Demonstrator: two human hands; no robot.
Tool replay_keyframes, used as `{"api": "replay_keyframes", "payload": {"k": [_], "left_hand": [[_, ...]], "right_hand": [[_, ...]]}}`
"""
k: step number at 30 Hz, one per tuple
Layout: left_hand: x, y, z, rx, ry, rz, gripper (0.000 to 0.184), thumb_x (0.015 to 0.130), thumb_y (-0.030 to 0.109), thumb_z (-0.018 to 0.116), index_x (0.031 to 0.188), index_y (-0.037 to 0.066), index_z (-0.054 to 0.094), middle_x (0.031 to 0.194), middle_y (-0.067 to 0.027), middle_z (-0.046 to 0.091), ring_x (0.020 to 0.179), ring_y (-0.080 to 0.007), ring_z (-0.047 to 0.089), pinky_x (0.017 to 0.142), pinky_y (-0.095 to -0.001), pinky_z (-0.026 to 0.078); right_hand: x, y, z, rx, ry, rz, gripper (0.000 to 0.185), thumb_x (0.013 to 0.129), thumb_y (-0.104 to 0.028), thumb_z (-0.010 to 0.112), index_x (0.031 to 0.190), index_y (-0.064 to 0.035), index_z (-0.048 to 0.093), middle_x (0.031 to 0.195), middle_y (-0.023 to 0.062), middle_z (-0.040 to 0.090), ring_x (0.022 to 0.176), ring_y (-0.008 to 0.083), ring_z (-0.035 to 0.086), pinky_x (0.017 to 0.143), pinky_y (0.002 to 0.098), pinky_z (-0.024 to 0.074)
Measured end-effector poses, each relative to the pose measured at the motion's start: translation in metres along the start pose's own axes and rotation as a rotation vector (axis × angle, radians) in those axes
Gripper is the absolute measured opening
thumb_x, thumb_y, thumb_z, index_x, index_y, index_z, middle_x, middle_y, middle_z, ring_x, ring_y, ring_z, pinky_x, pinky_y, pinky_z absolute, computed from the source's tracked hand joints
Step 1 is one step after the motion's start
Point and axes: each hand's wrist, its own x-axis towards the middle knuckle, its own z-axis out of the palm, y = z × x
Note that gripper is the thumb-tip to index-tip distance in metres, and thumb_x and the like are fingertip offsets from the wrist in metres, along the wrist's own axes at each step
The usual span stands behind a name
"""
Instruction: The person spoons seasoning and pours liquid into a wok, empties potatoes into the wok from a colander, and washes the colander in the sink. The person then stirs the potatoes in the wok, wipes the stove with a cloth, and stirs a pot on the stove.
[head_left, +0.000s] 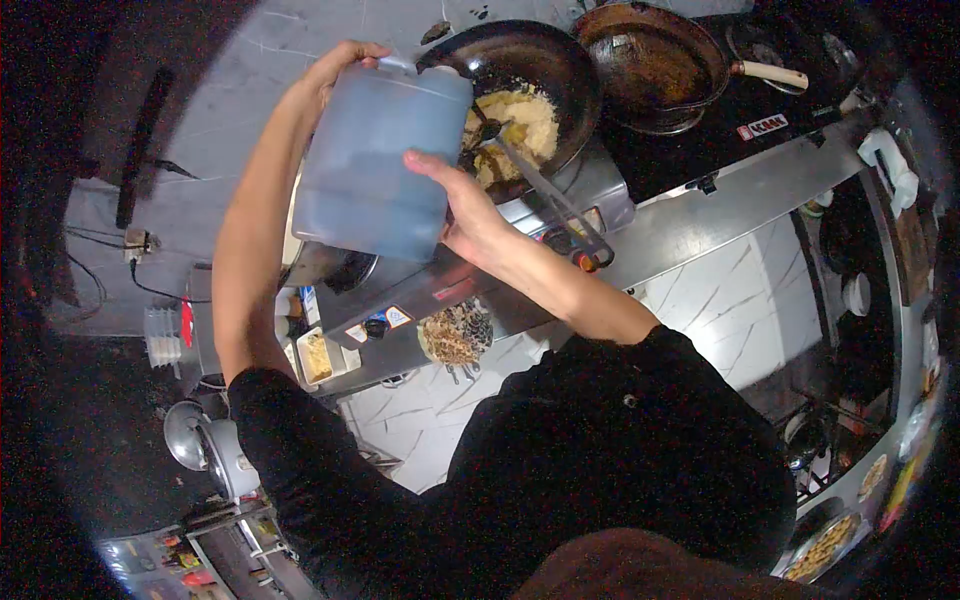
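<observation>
A translucent blue plastic jug is held tilted, its top end over the near-left side of a dark wok. My left hand is closed at the jug's upper end, fingers partly hidden behind it. My right hand supports the lower right side, thumb on the front face and other fingers out of sight underneath. Pale yellow chopped food lies in the wok with some liquid around it. A ladle rests in the wok, its handle reaching over the rim toward me. The jug's mouth is mostly hidden.
Right of the wok sits a browned pan with a pale handle. A steel counter edge runs along the stove front. Shredded food and a small white tray are nearer me. A metal pot stands lower left.
</observation>
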Motion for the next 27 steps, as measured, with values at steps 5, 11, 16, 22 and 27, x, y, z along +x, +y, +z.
{"api": "replay_keyframes", "payload": {"k": [5,11,16,22,27], "left_hand": [[0.013,0.000,-0.006,-0.086,-0.060,0.060,0.025,0.070,0.021,0.067,0.056,0.016,0.047,0.049,0.0067,0.046,0.035,-0.0060,0.040,0.035,-0.0202,0.037],[0.015,0.009,-0.003,-0.037,-0.103,0.017,0.025,0.071,0.023,0.067,0.057,0.016,0.047,0.050,0.0062,0.047,0.036,-0.0056,0.040,0.035,-0.0212,0.036],[-0.013,0.024,0.035,0.089,-0.011,0.082,0.024,0.072,0.020,0.067,0.058,0.014,0.048,0.053,0.0048,0.048,0.038,-0.0058,0.041,0.036,-0.0213,0.037],[0.004,0.023,0.037,0.010,-0.158,-0.031,0.018,0.073,0.016,0.065,0.063,0.011,0.051,0.054,0.0041,0.048,0.042,-0.0063,0.044,0.038,-0.0211,0.039],[-0.003,0.025,0.045,0.063,-0.148,-0.002,0.024,0.072,0.025,0.065,0.060,0.013,0.048,0.054,0.0041,0.047,0.043,-0.0076,0.042,0.040,-0.0229,0.037]], "right_hand": [[0.005,-0.004,-0.002,0.047,-0.011,0.008,0.052,0.075,-0.033,0.067,0.116,-0.0079,0.046,0.112,0.0080,0.052,0.107,0.0206,0.051,0.090,0.0401,0.0435],[0.005,-0.004,-0.002,0.076,0.009,-0.023,0.054,0.075,-0.033,0.067,0.118,-0.0080,0.045,0.114,0.0077,0.051,0.106,0.0208,0.051,0.089,0.0408,0.0442],[0.004,0.002,-0.006,0.136,0.035,-0.036,0.052,0.076,-0.031,0.067,0.118,-0.0087,0.045,0.115,0.0073,0.050,0.107,0.0212,0.051,0.090,0.0404,0.0443],[-0.005,-0.001,-0.010,0.211,0.009,-0.052,0.048,0.076,-0.028,0.068,0.116,-0.0109,0.046,0.114,0.0061,0.051,0.108,0.0206,0.050,0.091,0.0408,0.0435],[-0.007,-0.003,-0.010,0.241,0.035,-0.039,0.048,0.074,-0.026,0.070,0.114,-0.0116,0.048,0.113,0.0050,0.051,0.106,0.0200,0.050,0.090,0.0404,0.0439]]}}
